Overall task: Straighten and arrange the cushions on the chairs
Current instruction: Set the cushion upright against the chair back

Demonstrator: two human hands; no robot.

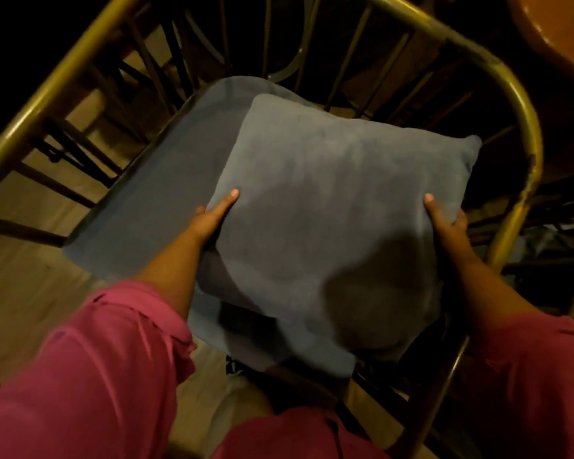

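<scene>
A grey square throw cushion (332,207) is held above a chair with a curved brass-coloured frame (524,127) and dark spindles. My left hand (212,220) grips its left edge, thumb on top. Its right edge is gripped the same way by my right hand (448,223). Beneath it lies a flat grey seat cushion (153,180) on the chair seat, sticking out to the left and front. Both forearms come from pink sleeves at the bottom of the view.
A round orange-brown tabletop (554,31) shows at the top right corner. Another brass rail (57,84) with dark spindles runs diagonally at the left. Pale floor (24,293) lies at the lower left. The scene is dimly lit.
</scene>
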